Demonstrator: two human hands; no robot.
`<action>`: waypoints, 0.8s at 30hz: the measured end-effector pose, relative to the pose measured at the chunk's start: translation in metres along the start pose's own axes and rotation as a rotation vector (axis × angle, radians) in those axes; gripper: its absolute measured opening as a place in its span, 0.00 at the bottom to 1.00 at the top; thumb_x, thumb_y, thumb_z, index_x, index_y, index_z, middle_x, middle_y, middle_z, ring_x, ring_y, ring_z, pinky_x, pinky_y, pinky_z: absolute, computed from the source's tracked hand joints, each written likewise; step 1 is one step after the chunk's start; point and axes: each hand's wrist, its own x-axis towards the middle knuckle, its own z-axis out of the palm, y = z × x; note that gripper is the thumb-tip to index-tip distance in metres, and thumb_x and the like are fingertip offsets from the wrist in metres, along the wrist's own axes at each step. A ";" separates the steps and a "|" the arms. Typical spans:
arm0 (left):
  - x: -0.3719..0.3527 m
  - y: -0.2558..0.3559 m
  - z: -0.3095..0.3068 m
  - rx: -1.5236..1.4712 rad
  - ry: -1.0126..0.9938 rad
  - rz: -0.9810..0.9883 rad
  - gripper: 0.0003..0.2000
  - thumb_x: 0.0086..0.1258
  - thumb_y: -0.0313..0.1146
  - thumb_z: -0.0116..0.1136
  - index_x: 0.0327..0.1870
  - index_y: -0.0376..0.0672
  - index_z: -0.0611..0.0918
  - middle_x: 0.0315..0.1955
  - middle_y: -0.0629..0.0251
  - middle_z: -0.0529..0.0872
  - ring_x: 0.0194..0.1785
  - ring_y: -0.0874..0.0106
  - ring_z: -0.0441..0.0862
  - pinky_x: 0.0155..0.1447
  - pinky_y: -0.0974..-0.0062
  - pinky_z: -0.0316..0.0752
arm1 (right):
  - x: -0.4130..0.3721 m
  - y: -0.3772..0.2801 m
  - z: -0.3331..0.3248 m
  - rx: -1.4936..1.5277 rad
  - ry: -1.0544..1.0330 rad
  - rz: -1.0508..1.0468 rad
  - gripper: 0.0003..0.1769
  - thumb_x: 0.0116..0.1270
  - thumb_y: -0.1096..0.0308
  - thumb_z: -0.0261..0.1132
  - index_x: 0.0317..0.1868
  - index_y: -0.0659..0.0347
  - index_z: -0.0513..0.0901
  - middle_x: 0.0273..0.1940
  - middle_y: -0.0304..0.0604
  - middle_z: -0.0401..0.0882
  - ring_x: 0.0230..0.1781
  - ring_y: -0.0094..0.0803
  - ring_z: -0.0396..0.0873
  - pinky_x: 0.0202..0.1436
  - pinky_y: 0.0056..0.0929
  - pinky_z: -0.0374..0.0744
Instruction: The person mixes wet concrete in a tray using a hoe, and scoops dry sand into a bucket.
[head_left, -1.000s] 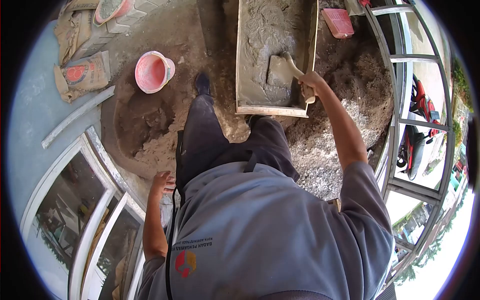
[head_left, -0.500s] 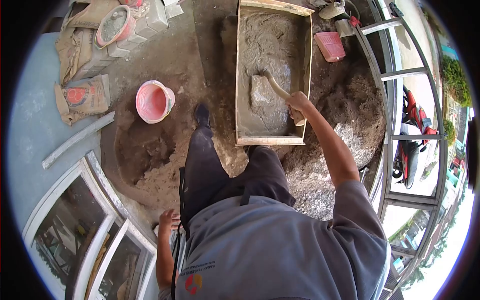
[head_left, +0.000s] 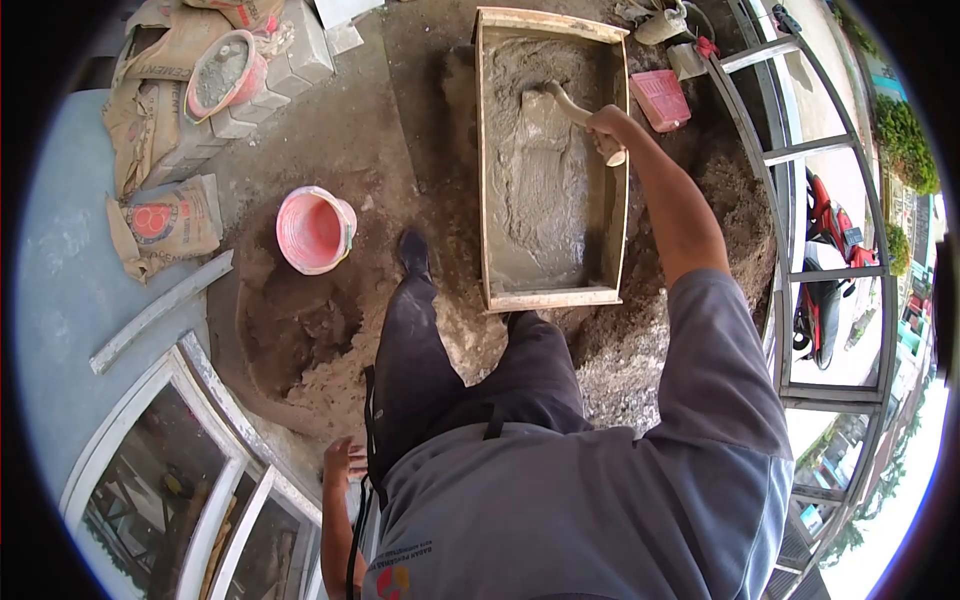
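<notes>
Wet grey mortar (head_left: 545, 215) lies in a long wooden trough (head_left: 555, 299) in front of my feet. My right hand (head_left: 607, 125) is wrapped round the curved wooden handle (head_left: 570, 106) of a hoe, over the trough's right side. The hoe's blade (head_left: 540, 118) rests in the mortar toward the far end, partly coated with it. A smoothed strip runs through the mortar on the near side of the blade. Down at my left side, away from the trough, my left hand (head_left: 345, 460) holds nothing, its fingers apart.
A pink-and-white bucket (head_left: 315, 230) stands left of the trough. Cement bags (head_left: 170, 225), blocks (head_left: 300, 55) and a mortar-filled bucket (head_left: 225, 75) are at the left. A red tray (head_left: 661, 100), a sand heap (head_left: 735, 200) and a metal frame (head_left: 810, 150) lie right.
My right hand and the hoe have moved away from my body toward the trough's far end, leaving a smoothed strip in the mortar. The view has shifted slightly.
</notes>
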 end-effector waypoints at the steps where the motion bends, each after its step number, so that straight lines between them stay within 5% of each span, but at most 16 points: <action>1: 0.003 0.002 0.000 -0.008 0.013 0.008 0.22 0.75 0.47 0.59 0.62 0.44 0.80 0.43 0.60 0.87 0.38 0.65 0.86 0.36 0.61 0.83 | -0.008 0.010 -0.006 0.004 -0.026 0.009 0.09 0.67 0.71 0.68 0.36 0.70 0.81 0.24 0.46 0.78 0.20 0.39 0.80 0.26 0.46 0.84; 7: 0.047 -0.003 -0.001 0.137 -0.071 0.025 0.22 0.75 0.48 0.58 0.62 0.43 0.79 0.44 0.60 0.86 0.39 0.64 0.86 0.36 0.58 0.85 | -0.052 0.087 -0.039 -0.033 -0.100 0.053 0.08 0.66 0.73 0.68 0.38 0.71 0.80 0.24 0.46 0.78 0.18 0.39 0.79 0.23 0.45 0.83; 19: 0.028 0.061 0.060 0.287 -0.090 0.093 0.21 0.78 0.46 0.54 0.61 0.40 0.80 0.46 0.59 0.86 0.45 0.61 0.86 0.45 0.53 0.86 | -0.122 0.313 0.009 -0.271 -0.126 -0.027 0.09 0.66 0.74 0.68 0.39 0.74 0.84 0.25 0.50 0.83 0.20 0.38 0.84 0.22 0.44 0.85; 22: 0.019 0.064 0.070 0.255 -0.082 0.148 0.21 0.78 0.46 0.53 0.62 0.39 0.78 0.46 0.58 0.85 0.46 0.59 0.86 0.46 0.49 0.87 | -0.135 0.337 0.010 -0.304 -0.153 -0.009 0.15 0.60 0.69 0.72 0.42 0.74 0.86 0.30 0.51 0.87 0.28 0.42 0.88 0.32 0.42 0.87; 23: 0.016 0.063 0.069 0.233 -0.077 0.164 0.22 0.78 0.46 0.53 0.62 0.39 0.78 0.46 0.58 0.85 0.46 0.58 0.86 0.46 0.48 0.87 | -0.140 0.340 0.008 -0.288 -0.163 0.037 0.20 0.56 0.66 0.74 0.45 0.72 0.89 0.36 0.53 0.91 0.36 0.43 0.91 0.43 0.39 0.89; 24: 0.010 0.059 0.070 0.240 -0.058 0.172 0.22 0.78 0.46 0.54 0.62 0.39 0.78 0.47 0.57 0.85 0.46 0.58 0.86 0.46 0.48 0.88 | -0.143 0.346 0.011 -0.243 -0.155 0.021 0.17 0.58 0.68 0.73 0.43 0.73 0.88 0.32 0.52 0.89 0.31 0.43 0.89 0.36 0.41 0.87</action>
